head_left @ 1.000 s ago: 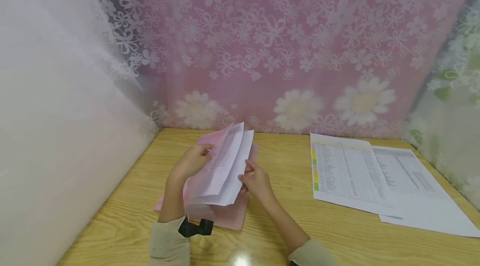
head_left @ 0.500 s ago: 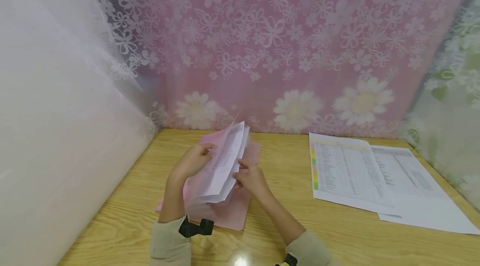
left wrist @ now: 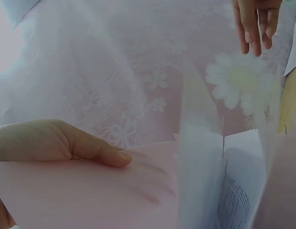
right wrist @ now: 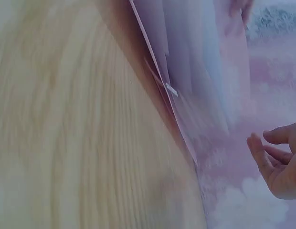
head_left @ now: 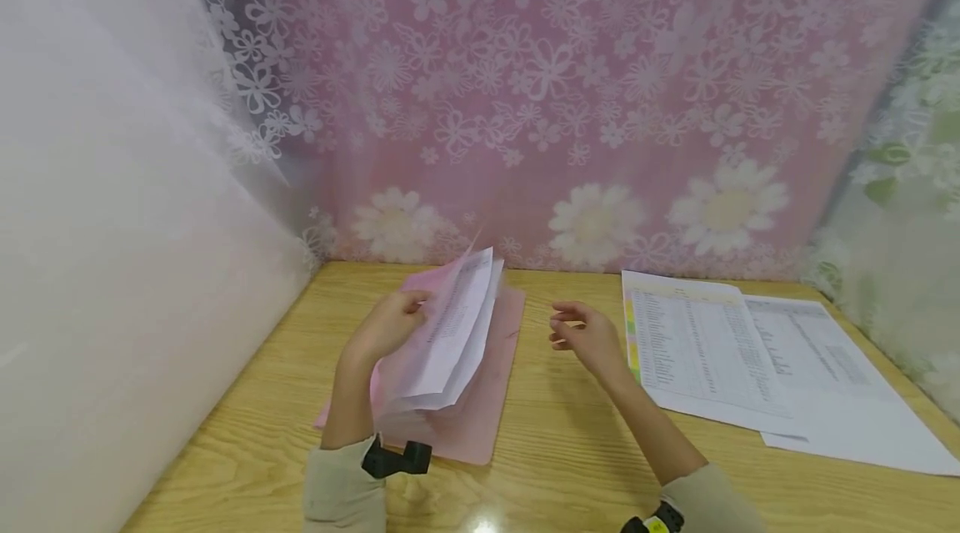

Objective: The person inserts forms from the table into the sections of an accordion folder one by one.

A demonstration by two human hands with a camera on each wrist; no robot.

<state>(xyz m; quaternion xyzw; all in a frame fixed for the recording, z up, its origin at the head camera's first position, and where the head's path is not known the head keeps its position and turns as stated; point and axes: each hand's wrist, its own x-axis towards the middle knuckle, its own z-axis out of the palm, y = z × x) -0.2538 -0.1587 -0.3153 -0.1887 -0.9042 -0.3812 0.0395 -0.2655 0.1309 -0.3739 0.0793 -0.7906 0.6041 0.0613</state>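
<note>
On the wood-grain table (head_left: 570, 450) before a floral curtain (head_left: 525, 91), pinched the cover (left wrist: 81, 195) of a pink folder (head_left: 501, 399), probably plastic, in the left hand (head_left: 388, 323) and held the right hand (head_left: 590, 339) relaxed near printed sheets (head_left: 690, 349).

Beige sleeves (head_left: 343, 487) with black wrist straps (head_left: 397, 460), yellow patch (head_left: 656, 525) on the right.

Floral curtain (head_left: 540, 99) behind wooden table (head_left: 555, 450)
</note>
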